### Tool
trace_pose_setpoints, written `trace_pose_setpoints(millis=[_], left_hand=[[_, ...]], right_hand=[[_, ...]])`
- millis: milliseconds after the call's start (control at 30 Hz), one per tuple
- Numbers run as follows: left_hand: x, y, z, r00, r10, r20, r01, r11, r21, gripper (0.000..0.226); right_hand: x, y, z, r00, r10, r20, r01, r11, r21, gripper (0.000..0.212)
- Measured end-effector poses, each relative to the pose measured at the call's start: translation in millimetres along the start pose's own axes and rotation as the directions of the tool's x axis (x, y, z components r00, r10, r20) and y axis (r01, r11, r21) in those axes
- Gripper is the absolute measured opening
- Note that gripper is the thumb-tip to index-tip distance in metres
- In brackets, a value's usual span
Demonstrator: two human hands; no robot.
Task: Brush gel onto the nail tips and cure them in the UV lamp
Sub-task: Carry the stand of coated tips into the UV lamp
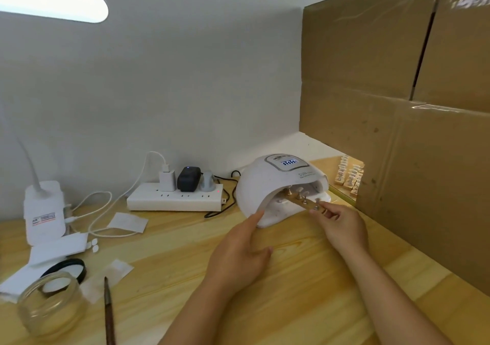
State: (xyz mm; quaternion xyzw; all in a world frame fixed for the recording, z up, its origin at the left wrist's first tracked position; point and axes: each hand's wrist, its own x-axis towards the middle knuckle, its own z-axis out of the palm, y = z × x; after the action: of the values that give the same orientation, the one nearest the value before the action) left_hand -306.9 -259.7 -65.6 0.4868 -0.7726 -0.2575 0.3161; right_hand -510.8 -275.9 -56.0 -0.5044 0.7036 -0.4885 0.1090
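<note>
The right hand (pixel 342 225) pinches a wooden strip (pixel 301 202) of nail tips (pixel 300 190) half inside the white UV lamp (pixel 275 185), marked "SUN". The left hand (pixel 238 254) points its forefinger, touching the lamp's near-left edge. A brush (pixel 109 315) lies on the table (pixel 305 278) at near left.

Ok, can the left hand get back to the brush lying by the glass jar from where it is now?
Probably yes. The left hand holds nothing, its forefinger on the UV lamp. The brush lies in the open beside the glass jar, with bare table between.
</note>
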Motion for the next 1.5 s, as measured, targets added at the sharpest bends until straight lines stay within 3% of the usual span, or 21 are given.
trace_pose_setpoints(millis=[367,533,667,800,867,933,1000,1067,1133,1200,1300,1500], left_hand=[[5.9,-5.0,0.3,0.997,0.021,-0.071,-0.023,0.999,-0.026,0.061],[7.0,-5.7,0.0,0.997,0.001,-0.073,-0.003,0.999,-0.041,0.061],[7.3,-5.7,0.1,0.997,-0.013,-0.078,0.009,0.999,-0.049,0.06],[6.6,-5.1,0.1,0.997,-0.023,-0.079,0.018,0.998,-0.059,0.06],[6.4,-4.4,0.1,0.997,-0.025,-0.078,0.02,0.997,-0.071,0.059],[5.8,-3.6,0.0,0.996,-0.043,-0.072,0.036,0.996,-0.087,0.058],[5.0,-3.2,-0.3,0.996,-0.062,-0.065,0.056,0.994,-0.096,0.059],[4.3,-2.7,-0.8,0.996,-0.066,-0.058,0.06,0.994,-0.094,0.059],[3.6,-2.1,-1.4,0.996,-0.066,-0.053,0.061,0.994,-0.094,0.059],[3.5,-2.5,-1.4,0.997,-0.063,-0.053,0.058,0.993,-0.099,0.059],[4.2,-4.1,-0.8,0.997,-0.061,-0.057,0.054,0.992,-0.114,0.059],[5.5,-4.0,-1.6,0.996,-0.027,-0.088,0.018,0.995,-0.102,0.058]], right_hand=[[45.5,-21.5,40.7,0.987,0.082,0.135,-0.041,0.96,-0.278,0.022],[50.2,-23.1,52.6,0.991,0.135,0.003,-0.132,0.974,-0.183,0.019],[43.6,-21.8,52.7,0.989,0.14,0.042,-0.132,0.979,-0.158,0.021],[22.0,-22.1,40.8,0.989,-0.068,-0.135,0.048,0.988,-0.148,0.005],[10.1,-28.5,31.2,0.951,-0.218,-0.218,0.199,0.974,-0.107,0.015],[4.0,-40.6,19.1,0.896,-0.391,-0.213,0.383,0.92,-0.076,0.019],[11.0,-57.5,10.1,0.844,-0.505,-0.181,0.497,0.863,-0.09,0.022],[29.7,-75.4,5.9,0.849,-0.526,-0.049,0.514,0.844,-0.15,0.024],[51.4,-89.6,5.2,0.882,-0.422,0.209,0.466,0.849,-0.251,0.035],[68.7,-95.6,8.5,0.893,-0.26,0.368,0.389,0.856,-0.34,0.042],[75.7,-99.3,15.0,0.89,-0.15,0.43,0.356,0.818,-0.451,0.042],[72.6,-107.4,16.9,0.901,-0.115,0.419,0.381,0.675,-0.632,0.042]])
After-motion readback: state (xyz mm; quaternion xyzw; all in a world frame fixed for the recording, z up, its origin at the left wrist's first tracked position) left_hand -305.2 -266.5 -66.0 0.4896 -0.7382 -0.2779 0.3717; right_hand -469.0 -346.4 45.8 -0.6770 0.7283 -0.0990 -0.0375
